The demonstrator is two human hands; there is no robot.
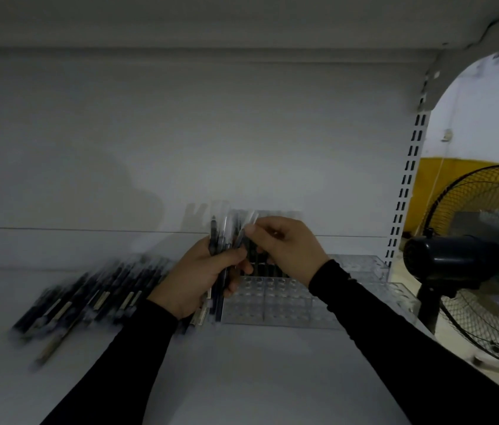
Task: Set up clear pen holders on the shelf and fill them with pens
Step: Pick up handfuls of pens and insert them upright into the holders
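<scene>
**Pens held over the clear holders**

On the white shelf, a bundle of dark pens is held upright in the left hand. The grip of this hand is closed round the bundle, with the fingers curled over the barrels; the tops of the pens stand out above the fist and the lower ends come out below it.

One pen is pinched near its clear upper end by the right hand, between the thumb and the fingertips. This pen is tilted, and its lower part reaches down to the bundle, so it cannot be told whether it is still inside the left grip or already free. Both hands are close together, almost touching, above the left part of the holders.

A clear holder with rows of round holes is placed on the shelf just below and behind the hands. Some dark pens are seen standing in its back rows, partly hidden by the right hand. A second clear holder is placed to the right of it, near the slotted upright of the shelf.

More pens are laid in a loose pile on the shelf to the left of the left hand; they are blurred, so their number cannot be told. Black sleeves are worn on both arms. A black fan is seen beyond the right end of the shelf.
</scene>
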